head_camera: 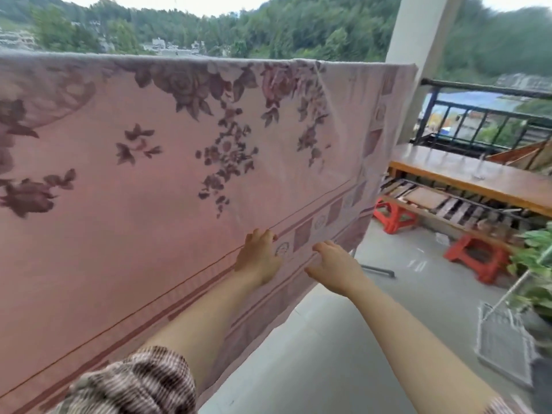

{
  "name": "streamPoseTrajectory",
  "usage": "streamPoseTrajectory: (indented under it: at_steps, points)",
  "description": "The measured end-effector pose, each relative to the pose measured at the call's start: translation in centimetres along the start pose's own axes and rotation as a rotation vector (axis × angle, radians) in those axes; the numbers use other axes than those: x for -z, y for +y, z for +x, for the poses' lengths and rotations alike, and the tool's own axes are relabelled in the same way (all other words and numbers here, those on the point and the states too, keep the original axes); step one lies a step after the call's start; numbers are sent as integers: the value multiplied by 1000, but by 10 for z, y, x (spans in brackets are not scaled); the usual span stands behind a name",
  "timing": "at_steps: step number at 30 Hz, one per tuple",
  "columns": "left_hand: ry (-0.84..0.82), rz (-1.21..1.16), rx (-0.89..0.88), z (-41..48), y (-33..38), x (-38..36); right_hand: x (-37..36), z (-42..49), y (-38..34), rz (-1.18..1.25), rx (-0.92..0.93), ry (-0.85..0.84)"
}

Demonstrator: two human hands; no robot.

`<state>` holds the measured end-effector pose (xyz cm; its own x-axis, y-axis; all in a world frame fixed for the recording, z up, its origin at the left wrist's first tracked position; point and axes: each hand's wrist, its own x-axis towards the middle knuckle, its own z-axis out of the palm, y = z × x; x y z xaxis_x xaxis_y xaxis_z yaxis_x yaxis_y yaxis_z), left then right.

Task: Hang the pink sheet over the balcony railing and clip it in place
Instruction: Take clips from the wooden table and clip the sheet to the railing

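The pink sheet (167, 180) with dark floral print hangs draped over a high rail, filling the left and middle of the view. Its patterned border runs along the lower edge. My left hand (258, 258) presses against the sheet near that border, its fingertips curled into the cloth. My right hand (331, 265) reaches toward the sheet's lower right edge with fingers extended and relaxed, touching or almost touching the fabric. The rail under the sheet is hidden. No clips are visible.
A white pillar (418, 40) stands right of the sheet, with a black balcony railing (484, 91) beyond it. A wooden bench (466, 177), two red stools (394, 216), a potted plant (534, 264) and a wire basket (504, 345) occupy the right side.
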<state>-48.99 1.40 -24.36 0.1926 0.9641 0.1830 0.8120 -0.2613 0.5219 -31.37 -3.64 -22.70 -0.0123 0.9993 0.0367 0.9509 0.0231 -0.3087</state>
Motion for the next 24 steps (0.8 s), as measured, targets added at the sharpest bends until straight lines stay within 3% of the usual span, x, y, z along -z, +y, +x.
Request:
streamPoseTrajectory:
  at_steps: [12, 24]
  points:
    - [-286, 29, -181, 247, 149, -149, 61, 161, 234, 11, -388, 23]
    - [-370, 2, -304, 455, 343, -355, 117, 302, 518, 39, -568, 45]
